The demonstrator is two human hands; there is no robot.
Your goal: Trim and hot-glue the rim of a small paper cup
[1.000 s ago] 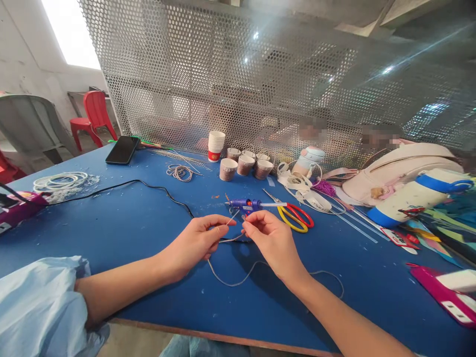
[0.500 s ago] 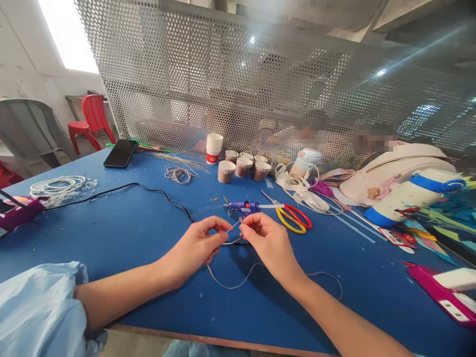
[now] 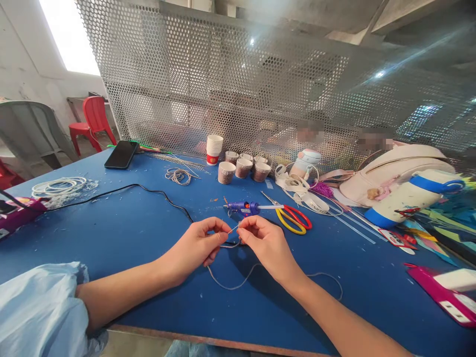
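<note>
My left hand and my right hand meet fingertip to fingertip above the blue table. Both pinch a thin grey cord, with a short pale stretch showing between them. Its slack loops below the hands and runs off to the right, under my right forearm. Just beyond the fingers lies a purple glue gun with a clear glue stick in its back. Scissors with red and yellow handles rest to its right. What exactly sits between the fingertips is too small to make out.
Small brown-wrapped cups and a paper cup stack stand at the back. A cord coil, phone and white coil lie leftward. At right are a bottle, pink bag and magenta power strip.
My right fingertips have shifted slightly left, closer to my left ones, so the stretch of cord between the hands is shorter. The things on the table stay where they were.
</note>
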